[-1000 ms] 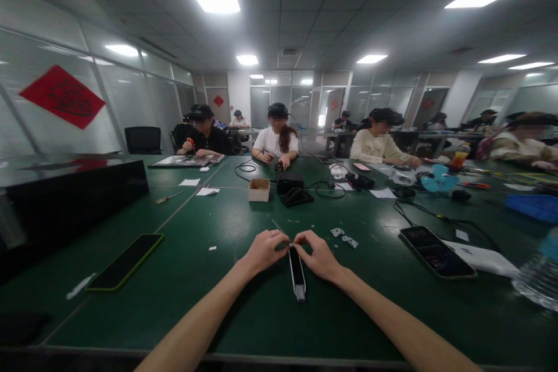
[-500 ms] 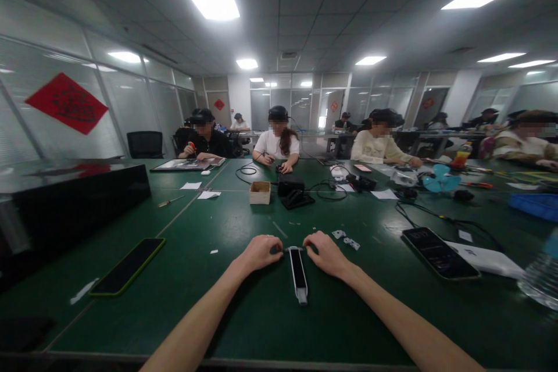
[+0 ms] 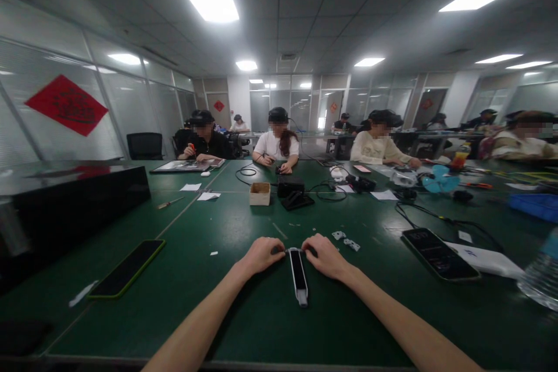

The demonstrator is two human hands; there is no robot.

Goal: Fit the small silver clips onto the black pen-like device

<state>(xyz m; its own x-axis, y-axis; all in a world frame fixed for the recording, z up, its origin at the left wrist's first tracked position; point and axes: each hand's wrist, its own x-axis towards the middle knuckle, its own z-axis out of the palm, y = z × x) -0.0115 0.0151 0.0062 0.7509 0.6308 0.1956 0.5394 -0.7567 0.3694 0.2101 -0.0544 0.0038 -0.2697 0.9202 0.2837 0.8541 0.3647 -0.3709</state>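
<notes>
A slim white and grey handheld device (image 3: 299, 276) with a long black face lies on the green table (image 3: 244, 325), its narrower end towards me. My left hand (image 3: 263, 254) is at the left of its far end, thumb and fingertips pinched at a small piece on that corner. On the opposite side, my right hand (image 3: 325, 256) pinches the right corner in the same way. What exactly the fingertips grip is too small to make out. Beyond my right hand lie small white plates with holes (image 3: 351, 244).
A phone with a green edge (image 3: 127, 267) lies left, another phone (image 3: 440, 254) on a white box right, near a plastic bottle (image 3: 543, 279). Ahead are a small open carton (image 3: 260, 194), a black box (image 3: 291, 186), cables and a blue fan (image 3: 441, 179). Several people sit beyond.
Both hands have shifted very slightly, with the right fingertips a little closer to the device's far corner. The device stays in place on the table.
</notes>
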